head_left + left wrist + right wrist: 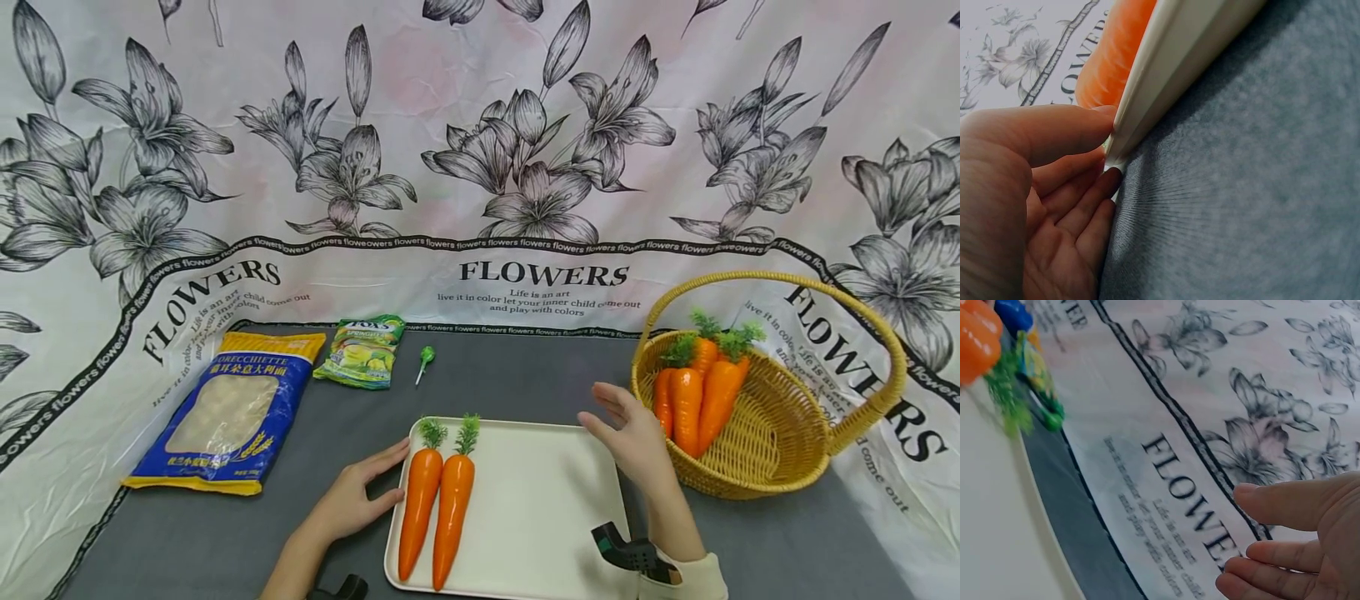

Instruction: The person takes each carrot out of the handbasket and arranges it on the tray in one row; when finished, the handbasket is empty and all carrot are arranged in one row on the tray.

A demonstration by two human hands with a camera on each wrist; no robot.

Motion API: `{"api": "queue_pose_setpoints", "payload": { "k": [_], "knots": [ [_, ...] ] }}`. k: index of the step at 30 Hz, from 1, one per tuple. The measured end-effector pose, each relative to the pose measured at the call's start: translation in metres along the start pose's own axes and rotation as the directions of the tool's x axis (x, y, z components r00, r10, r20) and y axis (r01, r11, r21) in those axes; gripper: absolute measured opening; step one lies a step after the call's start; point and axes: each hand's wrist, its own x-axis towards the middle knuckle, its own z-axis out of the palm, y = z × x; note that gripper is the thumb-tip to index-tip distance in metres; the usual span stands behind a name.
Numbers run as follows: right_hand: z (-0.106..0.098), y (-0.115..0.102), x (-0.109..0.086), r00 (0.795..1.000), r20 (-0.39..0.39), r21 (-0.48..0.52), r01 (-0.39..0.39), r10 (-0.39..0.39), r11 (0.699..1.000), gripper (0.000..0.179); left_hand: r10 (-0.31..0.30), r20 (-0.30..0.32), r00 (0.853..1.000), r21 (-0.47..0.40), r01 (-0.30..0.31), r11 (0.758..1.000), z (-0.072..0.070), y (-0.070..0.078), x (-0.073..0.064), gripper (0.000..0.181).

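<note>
Blue pasta packaging (225, 408) reads "ORECCHIETTE." Next, the left hand (360, 496), fingers loosely extended, touches the rim of a cream tray (540, 517). Two carrots (421, 500) lie at the tray's left, long axes nearly parallel, leafy tops pointing away, tips near. Behind, backdrop fabric (420, 287) reads "FLOWERS." The right hand (628, 433), relaxed and empty, hovers near the wicker basket (765, 425).

Two glossy orange carrots (454, 508) with green tops lie along the left edge of a cream rectangular tray (547, 500), which the left hand (356, 494) touches. The right hand (632, 429) hangs near the tray's far right corner, beside a yellow wicker basket (776, 408) holding other carrots (686, 404).
</note>
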Motion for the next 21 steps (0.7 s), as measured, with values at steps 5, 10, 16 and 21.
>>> {"api": "queue_pose_setpoints", "payload": {
  "k": [5,10,16,21],
  "knots": [
    [-0.035,0.006,0.006,0.997,-0.047,-0.050,-0.062,0.059,0.997,0.060,0.010,-0.004,1.000,0.007,-0.010,1.000,0.000,-0.003,0.000,0.055],
    [-0.065,0.012,0.010,0.987,-0.101,-0.047,-0.133,0.128,0.990,0.065,0.021,-0.011,1.000,0.016,-0.021,1.000,-0.003,-0.003,0.002,0.055],
    [-0.095,0.027,0.012,0.968,-0.183,-0.069,-0.188,0.172,0.980,0.066,0.023,-0.007,1.000,0.012,-0.023,1.000,-0.005,0.002,0.004,0.056],
    [-0.121,0.043,0.018,0.949,-0.210,-0.074,-0.255,0.235,0.964,0.072,0.008,0.004,1.000,0.010,-0.008,1.000,-0.003,0.002,0.004,0.056]
  ]
}}
